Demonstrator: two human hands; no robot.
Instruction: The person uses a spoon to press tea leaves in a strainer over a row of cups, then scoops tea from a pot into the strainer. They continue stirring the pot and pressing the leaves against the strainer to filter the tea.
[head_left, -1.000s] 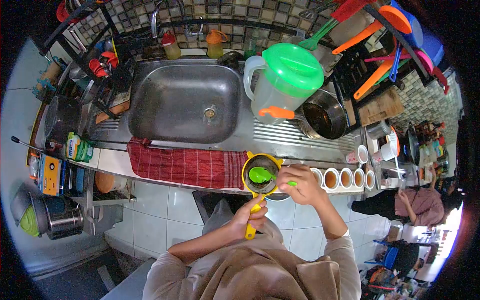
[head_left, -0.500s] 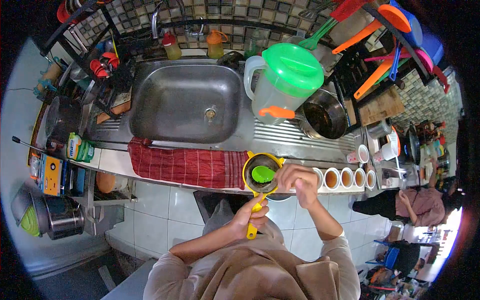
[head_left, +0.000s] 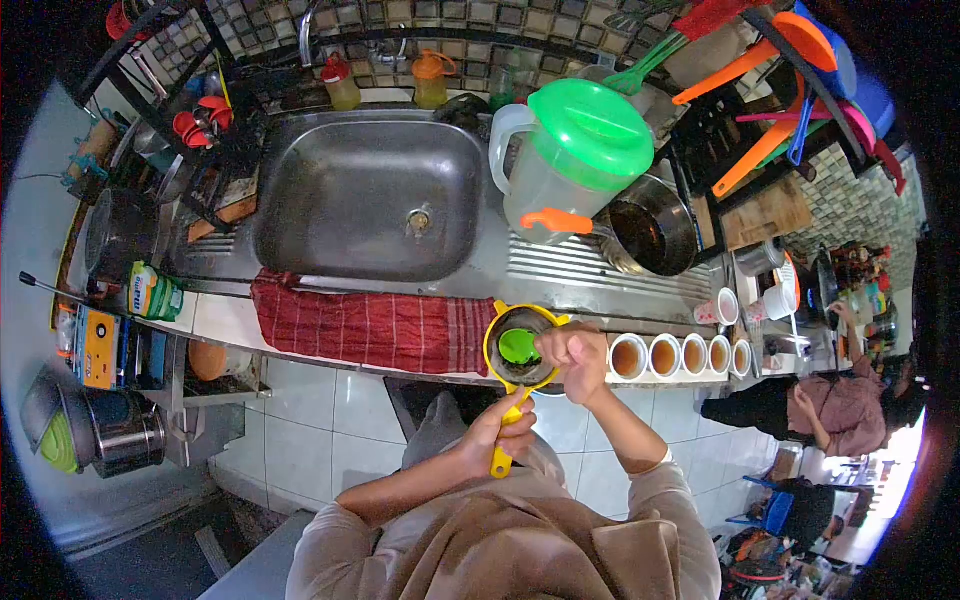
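Note:
My left hand (head_left: 497,432) is wrapped round the handle of a yellow strainer (head_left: 502,462), whose round rim is by the counter's front edge. Inside the strainer lies the bowl of a green spoon (head_left: 518,346). My right hand (head_left: 574,361) is closed on that spoon's handle at the strainer's right side. What the mesh holds looks dark and is partly hidden by the spoon. Just right of my right hand, a row of white cups (head_left: 628,356) with brown liquid runs along the counter edge.
A sink (head_left: 370,200) with a red cloth (head_left: 380,332) in front; a green-lidded pitcher (head_left: 580,150) and a metal pot (head_left: 650,230) behind the cups. Hanging utensils (head_left: 750,65) at upper right. Another person (head_left: 840,405) stands far right. A yellow-and-blue box (head_left: 98,350) is left.
My right hand has moved slightly left and down, with the spoon's bowl shifting a little left in the strainer. The leftmost cup shows more fully. The other person's arm is now raised.

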